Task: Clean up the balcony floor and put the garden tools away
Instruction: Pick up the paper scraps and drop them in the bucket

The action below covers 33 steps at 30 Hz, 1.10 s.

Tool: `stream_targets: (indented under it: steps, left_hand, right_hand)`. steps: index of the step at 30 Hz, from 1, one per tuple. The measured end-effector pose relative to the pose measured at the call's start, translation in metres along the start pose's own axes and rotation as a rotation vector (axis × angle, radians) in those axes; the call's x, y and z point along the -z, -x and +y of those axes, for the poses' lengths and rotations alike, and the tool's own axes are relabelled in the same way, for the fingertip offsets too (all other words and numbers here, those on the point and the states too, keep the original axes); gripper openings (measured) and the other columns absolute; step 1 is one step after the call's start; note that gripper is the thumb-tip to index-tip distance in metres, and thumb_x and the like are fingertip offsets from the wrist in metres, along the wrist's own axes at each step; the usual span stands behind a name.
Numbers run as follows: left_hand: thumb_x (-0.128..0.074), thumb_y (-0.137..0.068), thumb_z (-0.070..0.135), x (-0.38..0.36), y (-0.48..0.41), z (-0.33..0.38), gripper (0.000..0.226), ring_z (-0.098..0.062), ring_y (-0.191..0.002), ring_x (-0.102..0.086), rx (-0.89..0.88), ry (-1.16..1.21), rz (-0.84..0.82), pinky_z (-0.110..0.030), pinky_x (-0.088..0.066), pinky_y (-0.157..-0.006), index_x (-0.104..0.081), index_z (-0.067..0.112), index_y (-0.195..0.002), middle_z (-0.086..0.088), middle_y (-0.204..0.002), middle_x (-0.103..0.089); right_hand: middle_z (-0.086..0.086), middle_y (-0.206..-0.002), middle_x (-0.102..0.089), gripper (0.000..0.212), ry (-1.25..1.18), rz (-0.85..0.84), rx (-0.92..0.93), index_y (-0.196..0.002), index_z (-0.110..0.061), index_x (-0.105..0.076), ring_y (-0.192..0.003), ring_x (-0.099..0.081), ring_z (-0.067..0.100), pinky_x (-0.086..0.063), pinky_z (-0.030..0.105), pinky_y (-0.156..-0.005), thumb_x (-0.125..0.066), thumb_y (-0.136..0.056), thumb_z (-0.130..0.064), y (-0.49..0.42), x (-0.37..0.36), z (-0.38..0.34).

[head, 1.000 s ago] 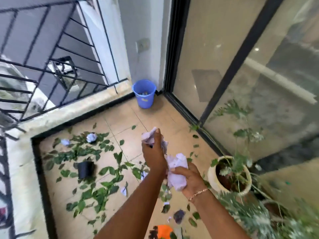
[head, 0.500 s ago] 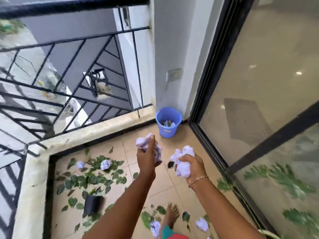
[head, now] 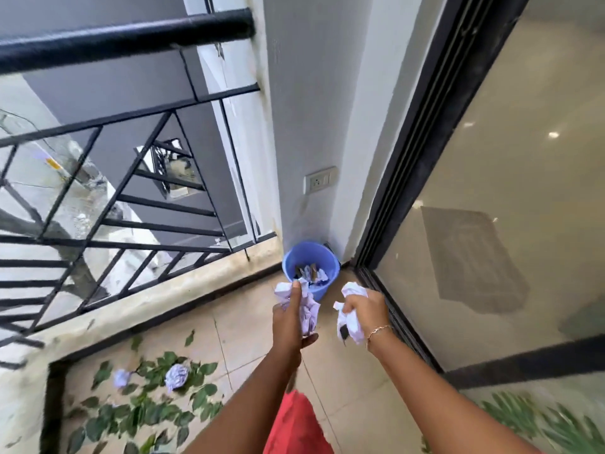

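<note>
My left hand (head: 289, 322) grips a wad of crumpled white paper (head: 309, 309). My right hand (head: 365, 308) grips another crumpled white paper wad (head: 352, 319). Both hands are held out just short of a blue bucket (head: 319, 290) that stands in the balcony corner with paper scraps and something brown inside. Two more paper balls (head: 176, 376) lie among several green leaves (head: 147, 411) on the tiled floor at lower left.
A black metal railing (head: 124, 198) on a concrete curb (head: 147, 306) runs along the left. A glass sliding door (head: 491, 224) with a black frame fills the right. A wall socket (head: 320, 184) sits above the bucket. Plant foliage (head: 540, 417) shows at lower right.
I have moved closer to the bucket, which now sits just beyond my hands. Both hands keep hold of their paper wads. The plant pots and black pot have left the view.
</note>
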<state>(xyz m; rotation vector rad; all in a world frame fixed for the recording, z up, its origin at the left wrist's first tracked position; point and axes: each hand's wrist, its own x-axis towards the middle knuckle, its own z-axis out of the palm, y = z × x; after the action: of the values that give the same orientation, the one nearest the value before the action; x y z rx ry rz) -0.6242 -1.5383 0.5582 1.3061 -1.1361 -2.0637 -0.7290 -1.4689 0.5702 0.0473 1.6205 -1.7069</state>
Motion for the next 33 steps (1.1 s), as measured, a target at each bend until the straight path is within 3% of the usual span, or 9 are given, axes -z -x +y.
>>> stream_targets:
  steps: [3,10,15,18,23,25,27,29,33]
  left_hand:
    - [-0.047,-0.085,0.061,-0.004,-0.057,0.002,0.056,-0.016,-0.038,-0.038,-0.005,0.038,-0.004,-0.019,-0.031,-0.043,-0.054,0.008,-0.072,-0.010,-0.055,-0.042]
    - [-0.034,-0.101,0.035,-0.001,-0.180,0.032,0.034,-0.014,-0.047,-0.037,0.184,0.020,0.010,-0.016,-0.032,-0.036,-0.056,0.009,-0.098,-0.005,-0.064,-0.039]
    - [-0.055,-0.090,0.049,0.001,-0.265,0.038,0.026,-0.014,-0.054,-0.055,0.451,-0.252,-0.023,-0.017,-0.044,-0.046,-0.058,0.023,-0.086,-0.002,-0.074,-0.062]
    - [-0.062,-0.078,0.060,-0.008,-0.312,0.032,0.041,-0.016,-0.065,-0.062,0.512,-0.338,0.016,-0.024,-0.049,-0.053,-0.060,0.022,-0.093,-0.001,-0.084,-0.066]
    - [-0.060,-0.057,0.078,-0.028,-0.361,0.025,0.090,-0.019,-0.090,-0.063,0.569,-0.351,-0.012,-0.027,-0.051,-0.051,-0.053,0.020,-0.125,-0.005,-0.119,-0.059]
    - [-0.055,-0.067,0.077,-0.035,-0.366,0.026,0.086,-0.020,-0.097,-0.058,0.595,-0.389,-0.053,-0.030,-0.051,-0.060,-0.047,0.018,-0.128,-0.005,-0.123,-0.053]
    - [-0.053,-0.085,0.063,-0.035,-0.368,0.025,0.061,-0.024,-0.101,-0.050,0.557,-0.478,-0.031,-0.038,-0.050,-0.075,-0.040,0.017,-0.123,-0.003,-0.119,-0.045]
    - [-0.055,-0.089,0.050,-0.030,-0.369,0.022,0.046,-0.027,-0.106,-0.049,0.418,-0.684,-0.018,-0.043,-0.048,-0.088,-0.038,0.015,-0.113,-0.003,-0.114,-0.043]
    - [-0.057,-0.090,0.043,-0.020,-0.361,0.021,0.059,-0.035,-0.119,-0.047,0.124,-1.218,-0.134,-0.038,-0.038,-0.094,-0.043,-0.002,-0.125,-0.021,-0.127,-0.050]
  right_hand:
    - [0.005,-0.064,-0.052,0.021,0.140,-0.015,-0.087,-0.060,-0.014,-0.062,-0.055,-0.052,0.018,-0.043,0.025,-0.056,-0.066,-0.055,0.006,-0.049,-0.007,-0.005]
    - [0.014,-0.096,-0.053,0.045,0.241,0.008,-0.344,-0.113,-0.012,-0.041,-0.067,-0.055,0.020,-0.039,0.013,-0.038,-0.061,-0.074,-0.001,-0.157,-0.043,-0.016]
    - [0.017,-0.102,-0.058,0.025,0.254,0.092,-0.318,-0.087,-0.012,-0.053,-0.083,-0.057,0.025,-0.048,0.032,-0.066,-0.055,-0.082,0.013,-0.245,-0.067,-0.011]
    - [0.018,-0.110,-0.061,0.020,0.234,0.117,-0.323,-0.093,-0.005,-0.057,-0.093,-0.059,0.030,-0.048,0.043,-0.085,-0.062,-0.080,0.009,-0.289,-0.076,-0.002]
    - [0.000,-0.076,-0.051,0.023,0.097,0.087,-0.445,-0.078,-0.020,-0.047,-0.064,-0.046,0.013,-0.039,0.026,-0.059,-0.049,-0.094,-0.003,-0.325,-0.086,0.002]
    - [-0.003,-0.078,-0.048,0.015,0.086,0.100,-0.430,-0.087,-0.018,-0.049,-0.068,-0.046,0.012,-0.044,0.030,-0.069,-0.048,-0.095,-0.005,-0.333,-0.087,-0.001]
    - [0.001,-0.084,-0.048,0.011,0.101,0.117,-0.399,-0.102,-0.010,-0.050,-0.069,-0.043,0.011,-0.045,0.030,-0.076,-0.046,-0.095,-0.002,-0.334,-0.084,-0.002]
    - [0.006,-0.088,-0.046,0.007,0.143,0.152,-0.360,-0.093,-0.001,-0.052,-0.064,-0.039,0.010,-0.038,0.024,-0.062,-0.046,-0.094,0.002,-0.334,-0.076,0.001]
    - [0.012,-0.103,-0.057,0.027,0.442,0.218,-0.300,-0.108,0.005,-0.054,-0.084,-0.052,0.019,-0.043,0.029,-0.077,-0.063,-0.085,-0.006,-0.321,-0.052,0.017]
